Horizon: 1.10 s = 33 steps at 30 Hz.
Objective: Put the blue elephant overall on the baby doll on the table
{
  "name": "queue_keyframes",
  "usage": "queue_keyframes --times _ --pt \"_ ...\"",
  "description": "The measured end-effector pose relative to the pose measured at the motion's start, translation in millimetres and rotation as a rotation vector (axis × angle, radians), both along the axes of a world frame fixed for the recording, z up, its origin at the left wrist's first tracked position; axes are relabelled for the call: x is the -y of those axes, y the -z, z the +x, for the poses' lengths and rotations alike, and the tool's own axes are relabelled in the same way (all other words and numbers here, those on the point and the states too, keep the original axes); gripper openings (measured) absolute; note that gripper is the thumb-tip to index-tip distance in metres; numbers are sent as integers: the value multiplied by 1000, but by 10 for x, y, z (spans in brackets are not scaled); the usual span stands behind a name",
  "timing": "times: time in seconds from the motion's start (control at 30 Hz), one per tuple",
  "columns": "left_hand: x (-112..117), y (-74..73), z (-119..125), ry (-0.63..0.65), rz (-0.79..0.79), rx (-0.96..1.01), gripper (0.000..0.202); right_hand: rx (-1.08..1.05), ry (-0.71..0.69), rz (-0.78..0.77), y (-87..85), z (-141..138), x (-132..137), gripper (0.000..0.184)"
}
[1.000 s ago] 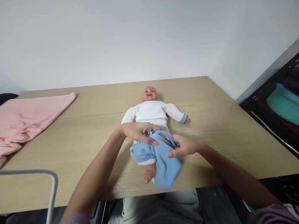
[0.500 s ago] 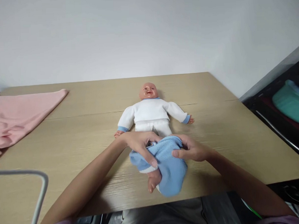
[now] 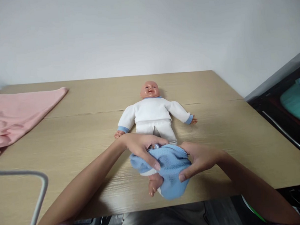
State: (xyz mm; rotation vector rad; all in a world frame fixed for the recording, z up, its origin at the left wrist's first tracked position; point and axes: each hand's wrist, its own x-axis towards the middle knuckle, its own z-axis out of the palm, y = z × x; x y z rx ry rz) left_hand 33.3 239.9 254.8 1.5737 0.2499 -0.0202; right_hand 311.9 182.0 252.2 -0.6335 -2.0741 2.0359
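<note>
A baby doll (image 3: 152, 112) in a white top and white leggings lies on its back on the wooden table (image 3: 79, 138), head away from me. Light blue knitted trousers (image 3: 167, 166) are bunched around its lower legs, one bare foot (image 3: 153, 187) sticking out. My left hand (image 3: 141, 147) grips the trousers' waistband on the left side. My right hand (image 3: 200, 158) grips the bunched fabric on the right, thumb underneath.
A pink cloth (image 3: 18, 113) lies at the table's far left. A grey metal bar (image 3: 36, 197) curves up at the near left. A dark shelf (image 3: 284, 116) with a teal item (image 3: 296, 104) stands to the right. A white wall is behind.
Both hands have pulled the blue trousers down the doll's legs toward me, showing more of the white leggings. My right hand shifted lower around the bunched fabric.
</note>
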Motion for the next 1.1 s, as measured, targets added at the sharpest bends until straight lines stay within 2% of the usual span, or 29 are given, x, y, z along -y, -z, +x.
queue_keyframes --times 0.03,0.1,0.17,0.23,0.37,0.5,0.67,0.83,0.97,1.1 --pt "2 0 -2 7 27 -8 51 11 -29 15 2 7 -4 27" --pt "5 1 -1 19 72 -10 55 -6 -47 29 17 11 -7 30" --pt "11 -3 8 33 85 3 57 -78 7 -5 49 8 -2 31" --pt "20 -13 20 44 94 26 57 -137 67 -80 94 6 7 41" --pt "14 -24 11 63 107 6 47 -177 127 -206 172 37 17 51" --pt "-47 13 -55 76 83 -34 36 -89 191 -189 182 90 4 51" --pt "-80 40 -87 18 -34 53 45 -30 36 -197 187 87 -12 60" --pt "-40 -14 -39 -15 36 39 34 18 -21 -146 204 87 -7 52" --pt "-57 36 -67 13 -5 0 38 -90 65 -305 341 123 18 57" --pt "-106 107 -119 30 -62 -14 63 -210 255 -420 549 142 40 57"
